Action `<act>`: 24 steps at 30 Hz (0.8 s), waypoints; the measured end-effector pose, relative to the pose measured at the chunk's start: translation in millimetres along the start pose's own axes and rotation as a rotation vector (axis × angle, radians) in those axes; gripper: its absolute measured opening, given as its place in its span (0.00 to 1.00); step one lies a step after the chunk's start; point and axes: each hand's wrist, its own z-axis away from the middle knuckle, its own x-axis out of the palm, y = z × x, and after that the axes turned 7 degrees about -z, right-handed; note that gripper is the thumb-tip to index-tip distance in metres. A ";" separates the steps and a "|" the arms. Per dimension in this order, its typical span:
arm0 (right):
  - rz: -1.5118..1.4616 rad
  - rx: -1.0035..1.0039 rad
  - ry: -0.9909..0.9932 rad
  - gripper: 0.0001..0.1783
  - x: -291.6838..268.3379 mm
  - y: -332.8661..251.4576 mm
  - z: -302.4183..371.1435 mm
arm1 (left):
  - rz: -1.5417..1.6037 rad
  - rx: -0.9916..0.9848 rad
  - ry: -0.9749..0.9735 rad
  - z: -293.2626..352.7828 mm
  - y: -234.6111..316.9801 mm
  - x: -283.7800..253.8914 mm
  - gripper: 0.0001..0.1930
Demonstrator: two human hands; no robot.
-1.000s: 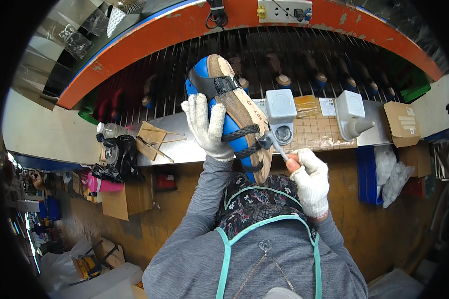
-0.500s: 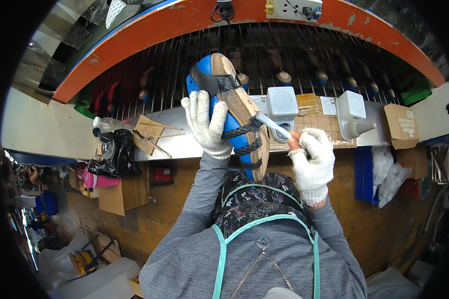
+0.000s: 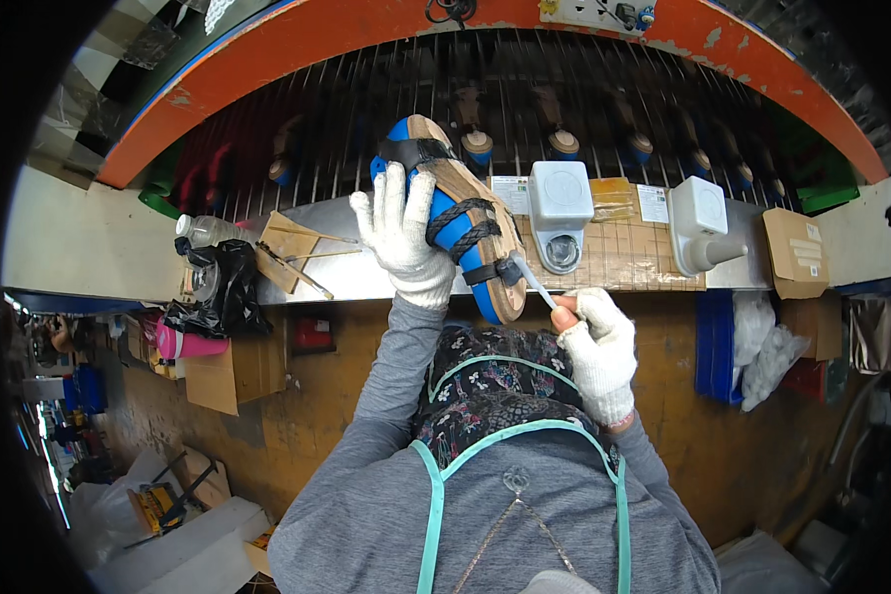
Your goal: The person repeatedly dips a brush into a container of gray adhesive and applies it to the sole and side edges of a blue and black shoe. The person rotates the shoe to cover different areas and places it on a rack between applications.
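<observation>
A strappy sandal (image 3: 480, 184) with a tan sole and black braided straps sits on a blue shoe last (image 3: 451, 234), sole edge turned toward the right. My left hand (image 3: 408, 246), in a white knit glove, holds it up from the left, fingers spread along the blue side. Gloved too, but with bare thumb and fingertip showing, my right hand (image 3: 599, 348) pinches a brush (image 3: 537, 282) with a pale handle. Its dark tip touches the sole edge by the strap nearest me.
On the bench stand a white pot with a round opening (image 3: 562, 198) and another with a grey spout (image 3: 700, 226). Sticks lie on cardboard (image 3: 285, 250) beside a black bag (image 3: 230, 297). Behind, a barred rack (image 3: 515, 89) holds several lasts. A blue crate (image 3: 715, 346) stands right.
The brush and my right hand have moved nearer to me along the sole edge, from the middle straps to the front strap. The sandal has shifted slightly left and its near end rises a little.
</observation>
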 end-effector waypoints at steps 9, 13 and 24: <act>0.155 -0.121 0.058 0.09 6.4 -1.3 -18.3 | -0.008 0.000 0.007 1.0 -1.7 0.2 0.27; 0.189 -0.242 0.155 0.08 15.6 0.1 -30.4 | -0.026 -0.004 -0.011 0.1 -3.4 0.0 0.28; 0.039 -0.023 -0.021 0.08 -6.5 2.7 -4.1 | -0.052 -0.133 -0.218 13.6 -8.5 0.7 0.33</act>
